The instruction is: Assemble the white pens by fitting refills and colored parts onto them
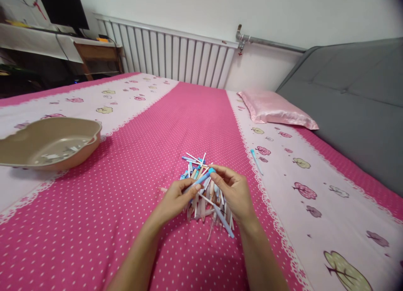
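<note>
A heap of thin pens and sticks (206,198), blue, white and peach, lies on the pink dotted bedspread (132,190) right in front of me. My left hand (176,198) and my right hand (234,190) meet over the heap. Between them they pinch one blue pen (204,176), the left hand at its lower end and the right fingertips at its upper end. Part of the heap is hidden under both hands.
A tan plastic basin (50,142) with a few small pieces inside sits at the left. One loose blue pen (256,161) lies to the right of the heap. A pink pillow (275,108), a grey headboard (355,106) and a white radiator (170,53) lie beyond.
</note>
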Demonstrator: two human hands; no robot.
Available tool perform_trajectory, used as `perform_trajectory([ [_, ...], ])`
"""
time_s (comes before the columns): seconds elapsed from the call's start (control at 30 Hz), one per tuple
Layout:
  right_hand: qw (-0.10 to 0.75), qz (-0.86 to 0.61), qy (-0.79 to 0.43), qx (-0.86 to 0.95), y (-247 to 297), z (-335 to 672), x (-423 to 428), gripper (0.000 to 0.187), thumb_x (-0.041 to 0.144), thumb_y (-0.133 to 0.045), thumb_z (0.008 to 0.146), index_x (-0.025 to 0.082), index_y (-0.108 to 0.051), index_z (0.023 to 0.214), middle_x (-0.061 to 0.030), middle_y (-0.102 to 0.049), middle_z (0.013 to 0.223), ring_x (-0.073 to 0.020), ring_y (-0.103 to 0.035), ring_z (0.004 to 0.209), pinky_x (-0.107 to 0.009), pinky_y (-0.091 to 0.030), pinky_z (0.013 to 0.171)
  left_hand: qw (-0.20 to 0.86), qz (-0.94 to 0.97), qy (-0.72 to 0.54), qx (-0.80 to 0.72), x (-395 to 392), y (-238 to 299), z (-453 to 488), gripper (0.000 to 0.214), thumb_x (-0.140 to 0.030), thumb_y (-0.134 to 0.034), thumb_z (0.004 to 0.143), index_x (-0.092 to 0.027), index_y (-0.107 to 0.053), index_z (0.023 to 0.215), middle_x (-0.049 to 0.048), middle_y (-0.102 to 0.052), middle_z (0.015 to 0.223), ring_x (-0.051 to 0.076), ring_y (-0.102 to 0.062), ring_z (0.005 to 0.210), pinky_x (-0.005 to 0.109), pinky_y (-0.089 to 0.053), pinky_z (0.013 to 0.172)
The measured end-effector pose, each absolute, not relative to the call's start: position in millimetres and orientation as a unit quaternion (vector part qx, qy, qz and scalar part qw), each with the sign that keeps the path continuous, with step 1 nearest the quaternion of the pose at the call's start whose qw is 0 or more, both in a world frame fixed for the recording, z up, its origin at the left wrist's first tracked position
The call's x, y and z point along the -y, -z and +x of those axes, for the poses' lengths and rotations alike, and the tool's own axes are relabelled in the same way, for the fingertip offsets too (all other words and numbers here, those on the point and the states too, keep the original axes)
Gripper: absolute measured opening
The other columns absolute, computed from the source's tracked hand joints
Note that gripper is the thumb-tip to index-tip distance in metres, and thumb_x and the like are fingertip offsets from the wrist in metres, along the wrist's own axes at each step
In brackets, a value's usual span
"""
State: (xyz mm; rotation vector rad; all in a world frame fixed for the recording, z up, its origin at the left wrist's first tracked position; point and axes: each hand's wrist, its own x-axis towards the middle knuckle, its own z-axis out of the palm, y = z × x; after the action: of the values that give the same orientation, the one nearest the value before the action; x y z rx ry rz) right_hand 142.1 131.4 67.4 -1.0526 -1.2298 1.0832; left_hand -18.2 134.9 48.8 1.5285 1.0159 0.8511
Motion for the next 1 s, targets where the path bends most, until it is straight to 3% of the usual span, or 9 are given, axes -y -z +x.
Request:
perform_trajectory([
  [0.33, 0.566, -0.451, -0.457, 0.517, -68, 142, -131, 0.024, 0.032, -0.064, 0.074, 0.02, -0.067, 0.095, -0.0042, -0.07, 0.09, -0.0175, -0.064, 0.082, -0.033, -0.049, 0.077, 0.523, 0.642, -0.36, -0.431, -135, -49, -18, 0.035, -0.047, -0.049, 0.079, -0.013, -0.058, 0.074, -0.0015, -0.046, 0.061, 0.01, -0.04, 0.056, 0.022, -0.031, 0.053],
  [0.6, 0.634, -0.492, -0.385, 0.457, -61, 150, -138, 0.029, 0.035, -0.063, 0.074, 0.019, -0.064, 0.097, -0.0042, -0.067, 0.088, -0.015, -0.061, 0.078, -0.03, -0.047, 0.073, 0.488, 0.636, -0.377, -0.464, -140, -43, -23, 0.036, -0.047, -0.049, 0.078, -0.014, -0.057, 0.068, -0.0016, -0.047, 0.06, 0.01, -0.042, 0.056, 0.022, -0.032, 0.054],
  [0.87, 0.433, -0.583, -0.299, 0.619, -42, 150, -147, 0.022, 0.029, -0.057, 0.075, 0.02, -0.068, 0.092, -0.0044, -0.069, 0.08, -0.019, -0.062, 0.072, -0.033, -0.046, 0.069, 0.443, 0.525, -0.472, -0.552, -146, -36, -28, 0.04, -0.054, -0.053, 0.071, -0.015, -0.055, 0.062, -0.0019, -0.049, 0.056, 0.012, -0.045, 0.056, 0.022, -0.033, 0.054],
  [1.0, 0.374, -0.581, -0.28, 0.667, -34, 145, -147, 0.024, 0.024, -0.055, 0.075, 0.023, -0.067, 0.096, -0.0038, -0.07, 0.088, -0.0193, -0.063, 0.074, -0.033, -0.047, 0.069, 0.442, 0.5, -0.479, -0.57, -146, -38, -28, 0.043, -0.057, -0.054, 0.068, -0.014, -0.06, 0.067, -0.0009, -0.053, 0.058, 0.012, -0.046, 0.054, 0.023, -0.034, 0.052],
])
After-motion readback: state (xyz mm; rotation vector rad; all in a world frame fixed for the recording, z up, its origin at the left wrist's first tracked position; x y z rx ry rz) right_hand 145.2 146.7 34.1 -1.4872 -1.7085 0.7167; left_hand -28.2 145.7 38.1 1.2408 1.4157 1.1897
